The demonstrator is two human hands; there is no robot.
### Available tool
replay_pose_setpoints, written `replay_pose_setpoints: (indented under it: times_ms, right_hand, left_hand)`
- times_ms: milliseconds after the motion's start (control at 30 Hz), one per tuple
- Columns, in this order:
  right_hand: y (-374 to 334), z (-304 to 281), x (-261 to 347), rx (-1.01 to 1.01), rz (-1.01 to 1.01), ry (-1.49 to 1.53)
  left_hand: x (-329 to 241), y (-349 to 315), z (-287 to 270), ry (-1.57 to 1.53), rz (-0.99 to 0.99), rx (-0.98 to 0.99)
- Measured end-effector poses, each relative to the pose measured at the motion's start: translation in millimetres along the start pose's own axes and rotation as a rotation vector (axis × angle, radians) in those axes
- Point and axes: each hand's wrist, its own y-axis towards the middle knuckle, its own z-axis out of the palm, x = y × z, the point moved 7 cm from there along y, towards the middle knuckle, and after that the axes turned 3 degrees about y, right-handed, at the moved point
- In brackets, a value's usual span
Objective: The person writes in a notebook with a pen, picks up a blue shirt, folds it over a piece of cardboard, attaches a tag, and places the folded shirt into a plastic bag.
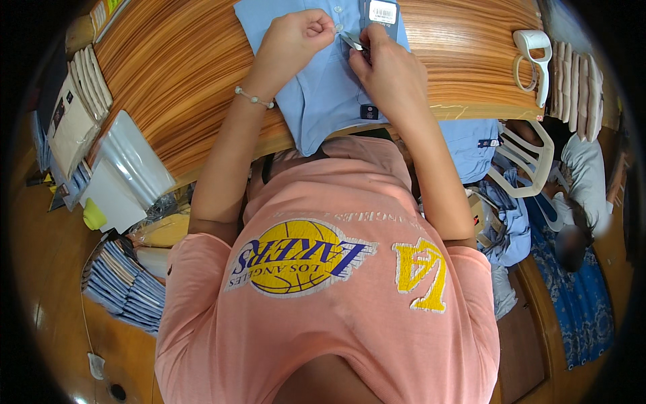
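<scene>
A light blue shirt [315, 101] lies on the wood-grain table, its lower end over the near edge. My left hand [301, 34] is closed in a pinch beside a pale button [338, 28] on the shirt front. Whatever sits between those fingertips is too small to make out. My right hand [390, 66] grips small metal thread snips [352, 42], their blades pointing at the same button. Beyond the right fingers, a dark hang tag with a white label [382, 12] lies on the shirt. Below the right hand is a small dark patch [369, 112] on the cloth.
A white tape dispenser [542, 67] stands at the table's right, near folded beige garments [575, 91]. Clear plastic sleeves [134, 151] and more folded garments [70, 124] lie left. Stacked blue shirts [124, 286] sit lower left. A white chair [544, 165] and another person [584, 236] are right.
</scene>
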Motion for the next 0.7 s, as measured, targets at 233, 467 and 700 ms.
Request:
replay_pose_setpoints:
  times_ms: [233, 467, 700]
  right_hand:
    - [6.2, 7.6, 0.4, 0.075, 0.061, -0.021]
    - [8.3, 8.7, 3.3, 0.018, -0.018, 0.012]
    - [8.9, 10.9, 1.1, 0.081, 0.029, 0.016]
  left_hand:
    - [-1.7, 1.5, 0.3, -0.041, 0.033, 0.050]
    - [-1.8, 0.6, 1.1, -0.090, 0.019, 0.053]
    - [-0.2, 1.4, 3.9, -0.100, 0.020, 0.071]
